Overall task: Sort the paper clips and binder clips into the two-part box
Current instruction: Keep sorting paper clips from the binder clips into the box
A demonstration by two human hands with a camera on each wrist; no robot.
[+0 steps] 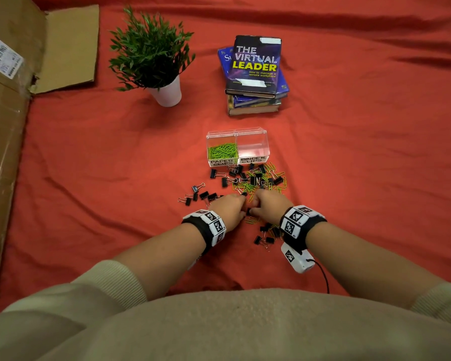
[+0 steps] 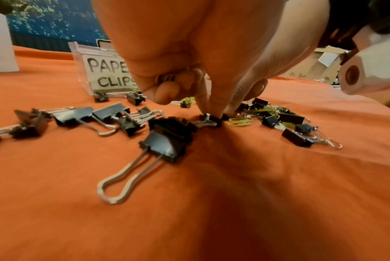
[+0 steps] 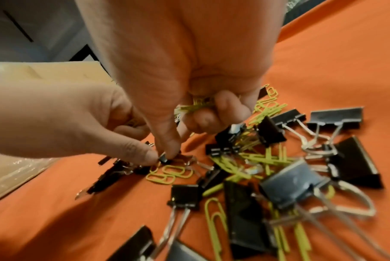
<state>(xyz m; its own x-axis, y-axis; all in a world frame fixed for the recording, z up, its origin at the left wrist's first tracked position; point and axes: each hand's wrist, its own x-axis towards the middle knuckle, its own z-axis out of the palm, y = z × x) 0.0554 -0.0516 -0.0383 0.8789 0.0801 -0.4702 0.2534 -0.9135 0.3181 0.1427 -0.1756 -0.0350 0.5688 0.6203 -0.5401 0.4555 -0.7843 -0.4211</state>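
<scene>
Green paper clips (image 1: 255, 187) and black binder clips (image 1: 253, 175) lie mixed on the red cloth in front of the clear two-part box (image 1: 237, 131). Its left part, labelled PAPER CLIPS, holds green clips; the right part, labelled BINDER CLIPS, holds nothing. My left hand (image 1: 241, 208) and right hand (image 1: 253, 208) meet at the near edge of the pile. Each hand's curled fingers hold a bunch of green paper clips (image 3: 196, 104), (image 2: 165, 77). The fingertips of both hands (image 3: 169, 153), (image 2: 206, 113) touch one small black binder clip (image 3: 165, 158) on the cloth.
More binder clips lie left of the hands (image 1: 201, 195) and near my right wrist (image 1: 264, 237). A potted plant (image 1: 164, 92) and a stack of books (image 1: 254, 74) stand behind the box. Cardboard (image 1: 8, 126) lines the left side.
</scene>
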